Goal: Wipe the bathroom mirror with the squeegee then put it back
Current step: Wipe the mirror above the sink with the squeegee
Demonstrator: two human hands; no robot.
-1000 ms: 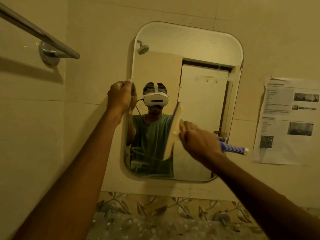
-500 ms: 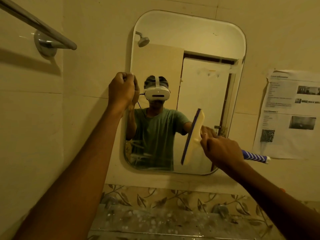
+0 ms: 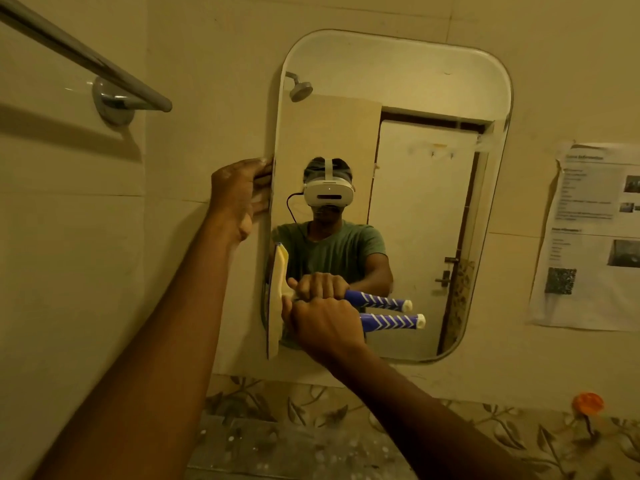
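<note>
A rounded rectangular mirror hangs on the tiled wall straight ahead. My right hand grips the squeegee by its blue-and-white striped handle, whose end sticks out to the right. The pale yellow blade stands upright against the mirror's lower left edge. My left hand holds the mirror's left edge at mid height, fingers curled around the rim. The mirror reflects a person in a green shirt, the squeegee handle and a door.
A chrome towel bar juts out from the left wall at the upper left. A printed paper sheet is stuck to the wall right of the mirror. Below run leaf-patterned tiles, a speckled ledge and a small orange object.
My right hand has swept the squeegee from the mirror's lower right across to its lower left edge. My left hand stays on the mirror's left rim.
</note>
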